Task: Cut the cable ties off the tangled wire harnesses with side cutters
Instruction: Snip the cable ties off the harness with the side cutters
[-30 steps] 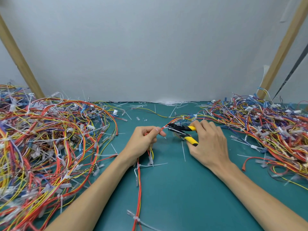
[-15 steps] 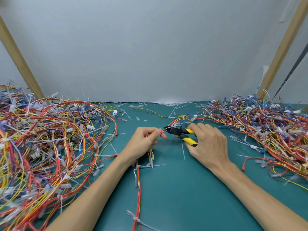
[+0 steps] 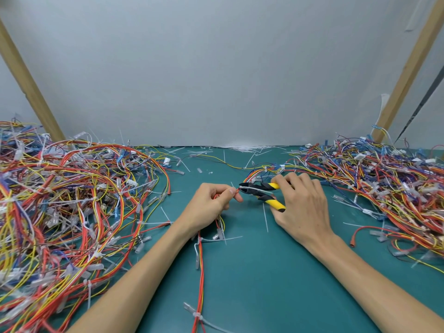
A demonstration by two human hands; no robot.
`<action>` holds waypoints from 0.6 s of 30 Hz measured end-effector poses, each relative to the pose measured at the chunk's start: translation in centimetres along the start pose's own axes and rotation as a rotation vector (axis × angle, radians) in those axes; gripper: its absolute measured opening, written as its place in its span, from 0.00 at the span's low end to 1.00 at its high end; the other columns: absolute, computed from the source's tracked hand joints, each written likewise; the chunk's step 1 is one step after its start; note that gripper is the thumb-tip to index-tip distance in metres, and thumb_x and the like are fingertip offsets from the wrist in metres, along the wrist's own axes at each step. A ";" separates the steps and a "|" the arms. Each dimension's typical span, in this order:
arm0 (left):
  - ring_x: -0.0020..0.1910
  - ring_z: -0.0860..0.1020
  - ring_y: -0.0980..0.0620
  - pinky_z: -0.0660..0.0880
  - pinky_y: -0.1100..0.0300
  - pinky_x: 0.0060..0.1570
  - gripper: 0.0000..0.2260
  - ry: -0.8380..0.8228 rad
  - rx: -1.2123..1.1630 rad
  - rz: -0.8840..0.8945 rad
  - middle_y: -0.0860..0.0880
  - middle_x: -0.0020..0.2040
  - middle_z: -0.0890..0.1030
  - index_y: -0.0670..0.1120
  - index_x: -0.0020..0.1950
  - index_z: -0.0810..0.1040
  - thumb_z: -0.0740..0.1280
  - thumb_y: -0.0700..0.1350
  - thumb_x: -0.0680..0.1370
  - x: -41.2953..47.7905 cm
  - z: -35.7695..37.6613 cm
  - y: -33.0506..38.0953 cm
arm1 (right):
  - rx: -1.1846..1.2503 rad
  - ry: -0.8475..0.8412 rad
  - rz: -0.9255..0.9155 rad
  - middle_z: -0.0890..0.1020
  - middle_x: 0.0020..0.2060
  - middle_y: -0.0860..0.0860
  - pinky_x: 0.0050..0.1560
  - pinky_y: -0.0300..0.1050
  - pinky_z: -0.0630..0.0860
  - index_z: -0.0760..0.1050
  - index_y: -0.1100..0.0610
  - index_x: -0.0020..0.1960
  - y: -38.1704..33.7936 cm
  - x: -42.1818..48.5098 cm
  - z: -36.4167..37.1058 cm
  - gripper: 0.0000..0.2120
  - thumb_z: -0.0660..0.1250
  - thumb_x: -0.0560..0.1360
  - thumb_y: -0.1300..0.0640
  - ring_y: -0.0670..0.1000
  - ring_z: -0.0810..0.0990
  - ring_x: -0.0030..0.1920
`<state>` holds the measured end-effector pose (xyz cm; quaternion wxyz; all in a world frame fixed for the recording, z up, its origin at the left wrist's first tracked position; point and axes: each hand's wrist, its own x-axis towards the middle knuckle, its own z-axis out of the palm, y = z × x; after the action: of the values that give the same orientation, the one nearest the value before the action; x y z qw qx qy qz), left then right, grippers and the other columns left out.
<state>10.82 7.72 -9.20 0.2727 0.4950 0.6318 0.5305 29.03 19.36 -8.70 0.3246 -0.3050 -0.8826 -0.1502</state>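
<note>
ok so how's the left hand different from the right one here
The left hand pinches a red wire harness between thumb and forefinger; the right hand grips the yellow-and-black side cutters. The left hand's fingers curl in tightly; the right hand's reach out over the handles. Both are over the teal mat, meeting at the cutters' nose.

Black-and-yellow side cutters (image 3: 260,192) in the right hand (image 3: 304,207): dull dark metal head, glossy plastic grips. The red and yellow wires (image 3: 200,272) pinched in the left hand (image 3: 211,205) have smooth, shiny plastic insulation, and the white cable ties (image 3: 197,314) on them are translucent plastic. Beneath both hands lies a smooth matt teal mat (image 3: 264,272). Beyond them stand bare pale wooden posts (image 3: 31,87) and a matt grey wall (image 3: 216,68).
</note>
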 end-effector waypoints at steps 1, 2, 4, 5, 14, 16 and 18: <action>0.28 0.59 0.54 0.55 0.61 0.27 0.14 0.003 0.001 -0.002 0.54 0.27 0.59 0.50 0.40 0.84 0.61 0.51 0.78 0.0 0.0 0.0 | 0.006 0.003 0.003 0.77 0.43 0.52 0.43 0.52 0.70 0.77 0.56 0.53 0.0 0.0 0.0 0.21 0.76 0.64 0.49 0.58 0.74 0.44; 0.27 0.59 0.55 0.56 0.62 0.27 0.14 0.004 0.004 -0.003 0.54 0.27 0.59 0.50 0.40 0.84 0.61 0.52 0.78 0.0 0.0 0.1 | 0.017 0.006 0.005 0.77 0.43 0.52 0.43 0.52 0.70 0.77 0.56 0.53 0.0 0.0 0.0 0.21 0.76 0.64 0.49 0.58 0.74 0.44; 0.27 0.60 0.55 0.56 0.63 0.27 0.14 0.005 0.011 -0.001 0.55 0.27 0.60 0.50 0.40 0.84 0.61 0.51 0.79 -0.1 0.0 0.1 | 0.039 0.009 0.009 0.77 0.43 0.52 0.43 0.51 0.70 0.77 0.55 0.52 -0.1 0.0 0.0 0.21 0.76 0.64 0.48 0.57 0.73 0.44; 0.27 0.60 0.55 0.56 0.62 0.27 0.14 0.005 0.015 -0.001 0.54 0.27 0.60 0.50 0.40 0.84 0.61 0.50 0.80 -0.1 0.0 0.1 | 0.045 0.007 0.010 0.77 0.43 0.51 0.43 0.51 0.70 0.77 0.55 0.52 -0.1 0.0 0.0 0.21 0.76 0.64 0.48 0.57 0.73 0.44; 0.25 0.59 0.57 0.56 0.65 0.26 0.15 0.004 0.041 -0.008 0.54 0.26 0.60 0.49 0.41 0.83 0.61 0.44 0.83 -0.3 0.0 0.4 | 0.066 -0.038 0.036 0.76 0.35 0.48 0.37 0.47 0.69 0.75 0.52 0.47 -0.2 -0.2 -0.2 0.17 0.76 0.63 0.47 0.56 0.74 0.37; 0.25 0.58 0.57 0.56 0.66 0.26 0.15 0.006 0.045 -0.010 0.54 0.26 0.60 0.48 0.41 0.83 0.61 0.44 0.83 -0.3 0.0 0.5 | 0.069 -0.035 0.042 0.75 0.34 0.48 0.35 0.46 0.68 0.75 0.52 0.45 -0.2 -0.2 -0.2 0.16 0.76 0.63 0.48 0.55 0.74 0.36; 0.25 0.58 0.56 0.56 0.66 0.26 0.15 0.006 0.040 -0.011 0.55 0.26 0.60 0.48 0.41 0.83 0.61 0.44 0.83 -0.3 0.0 0.6 | 0.086 -0.032 0.054 0.74 0.33 0.47 0.34 0.43 0.64 0.74 0.52 0.44 -0.3 -0.3 -0.1 0.15 0.76 0.63 0.49 0.55 0.74 0.35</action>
<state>11.16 7.39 -8.73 0.2636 0.4953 0.6458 0.5179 29.06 18.93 -8.80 0.3271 -0.3171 -0.8848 -0.0984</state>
